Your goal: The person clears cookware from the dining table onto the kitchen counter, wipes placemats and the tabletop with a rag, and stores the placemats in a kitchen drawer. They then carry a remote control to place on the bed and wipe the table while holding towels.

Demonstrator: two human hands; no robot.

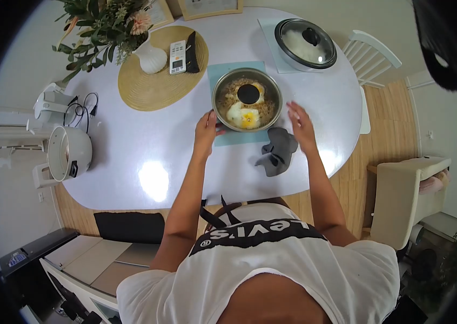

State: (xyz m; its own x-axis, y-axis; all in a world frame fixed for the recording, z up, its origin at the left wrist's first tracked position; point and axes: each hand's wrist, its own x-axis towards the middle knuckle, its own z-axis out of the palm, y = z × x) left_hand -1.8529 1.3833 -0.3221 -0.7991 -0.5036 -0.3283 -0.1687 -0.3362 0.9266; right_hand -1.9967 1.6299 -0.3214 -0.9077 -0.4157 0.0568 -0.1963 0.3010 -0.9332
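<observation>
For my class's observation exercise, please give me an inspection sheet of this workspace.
Surface: glossy white table, glare near the front edge.
Job's things: metal pan on a teal mat, with egg visible inside; grey cloth nearby.
Clutter: woven mat bearing a vase and remote; lidded pot at far right.
Hands: left hand at the pan's side, grip unclear; right hand open, apart from the pan.
Cables: black cord, loosely looped at left.
Surroundings: white chair, wooden floor.

The pan [247, 70] sits on a mat [239, 139], cloth [280, 152] in front, vase [152, 59] behind left
</observation>
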